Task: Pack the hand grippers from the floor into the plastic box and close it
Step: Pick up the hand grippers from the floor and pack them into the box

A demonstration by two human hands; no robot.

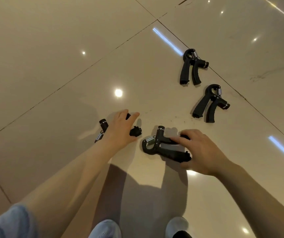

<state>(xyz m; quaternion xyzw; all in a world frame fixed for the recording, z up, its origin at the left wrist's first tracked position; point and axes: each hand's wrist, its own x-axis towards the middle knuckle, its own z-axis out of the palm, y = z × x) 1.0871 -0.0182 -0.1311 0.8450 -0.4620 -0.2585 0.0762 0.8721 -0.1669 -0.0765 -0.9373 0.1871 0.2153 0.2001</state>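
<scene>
Four black hand grippers with metal springs lie on the glossy tiled floor. My left hand (120,129) lies over the left hand gripper (135,131), fingers spread and fairly straight; its knob and spring stick out at the wrist side. My right hand (201,152) holds the near hand gripper (156,143), fingers over the upper handle and thumb under the lower one. Two more lie untouched farther right: one hand gripper (191,66) at the back, another hand gripper (209,103) nearer. The plastic box is out of view.
Beige floor tiles (69,66) with dark grout lines reflect ceiling lights. My shoes (175,227) show at the bottom edge, and a light blue sleeve (9,222) at the bottom left.
</scene>
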